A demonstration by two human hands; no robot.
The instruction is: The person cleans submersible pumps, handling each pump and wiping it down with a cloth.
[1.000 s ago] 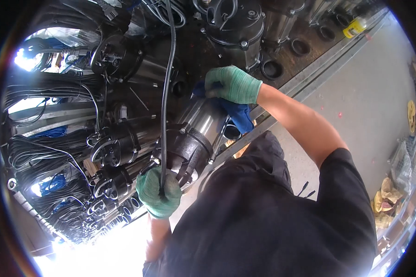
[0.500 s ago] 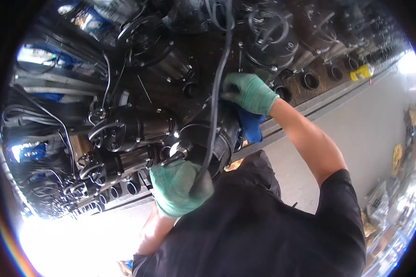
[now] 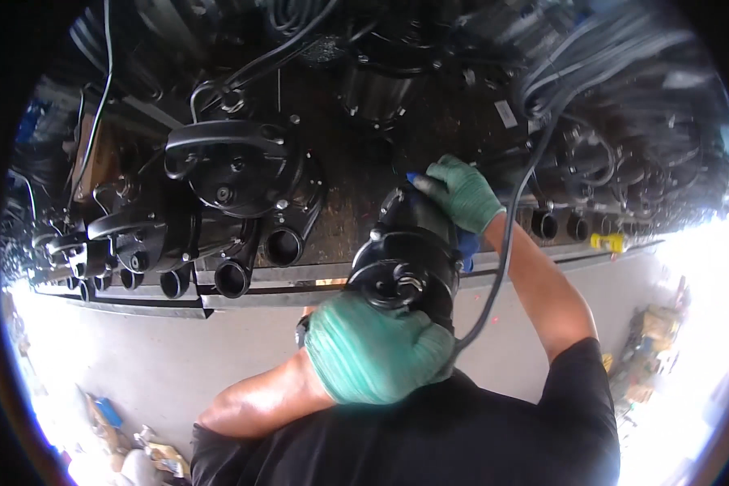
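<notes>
A black pump (image 3: 403, 257) with a round ribbed body lies in front of me at the bench's near edge, its capped end toward me. My left hand (image 3: 377, 350), in a green glove, is closed at that end; its fingertips are partly hidden, and the handle it seems to grip is covered. On the pump's far right side, my green-gloved right hand (image 3: 462, 193) presses a blue cloth (image 3: 466, 245) to the body, with a blue bit showing by its fingertips. A black cable (image 3: 506, 235) runs up from beside my left hand, past my right wrist.
More black pumps (image 3: 231, 174) with handles and round outlets stand along the dark bench (image 3: 332, 202) on both sides. Coiled cables (image 3: 575, 73) lie at the back. A yellow item (image 3: 607, 242) sits near the right edge. Below is the grey floor (image 3: 178, 348) with clutter.
My view has swung round toward the bench. The pump's capped end now points at me, with my left hand still on it. The cable has shifted from over the pump to its right.
</notes>
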